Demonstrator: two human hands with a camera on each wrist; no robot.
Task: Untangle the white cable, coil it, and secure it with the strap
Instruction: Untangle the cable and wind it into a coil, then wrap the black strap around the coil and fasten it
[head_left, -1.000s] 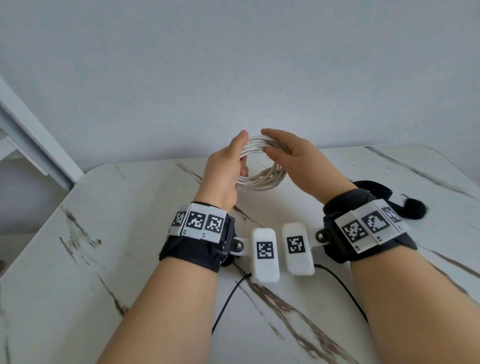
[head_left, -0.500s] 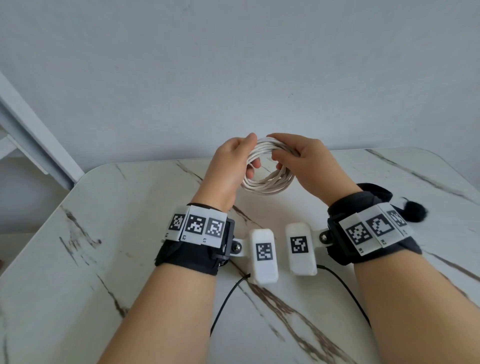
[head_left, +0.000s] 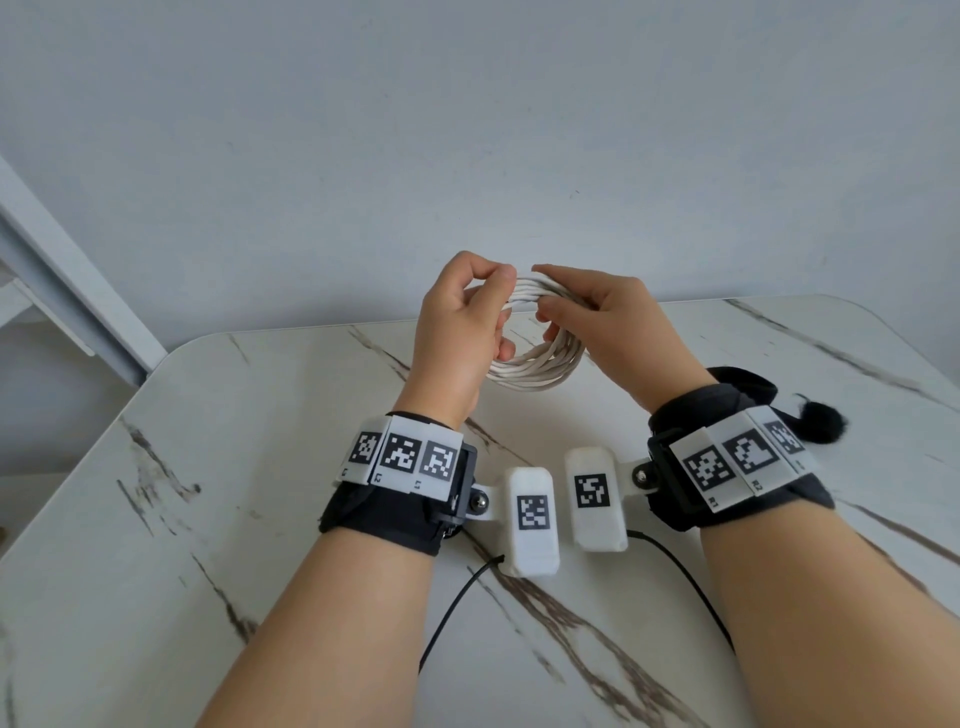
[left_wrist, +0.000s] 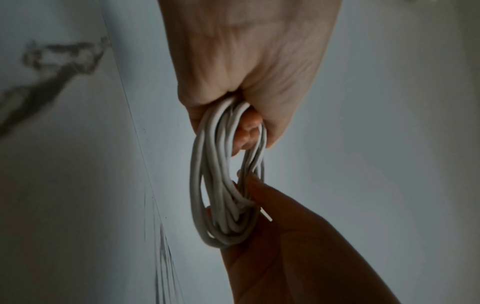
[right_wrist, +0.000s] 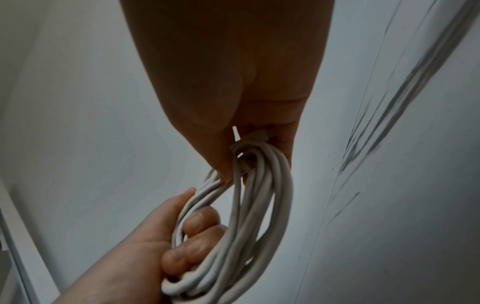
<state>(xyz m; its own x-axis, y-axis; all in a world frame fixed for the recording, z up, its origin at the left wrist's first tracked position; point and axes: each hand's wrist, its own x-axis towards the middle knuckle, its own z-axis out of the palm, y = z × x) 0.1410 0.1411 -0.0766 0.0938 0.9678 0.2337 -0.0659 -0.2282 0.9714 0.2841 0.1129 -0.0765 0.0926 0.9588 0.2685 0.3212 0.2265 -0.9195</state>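
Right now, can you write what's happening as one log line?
stage: strapping coil | white cable: coiled, held above table | left hand: grips coil | right hand: pinches coil at strap

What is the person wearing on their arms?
Both arms are bare, with no sleeves. Each wrist has a black band carrying white tiles printed with black square codes. A small white box with its own code sticks out from each band, and a thin black wire trails from it.

Small "L1", "L2" and "R1", "R2" on wristband marker tags.
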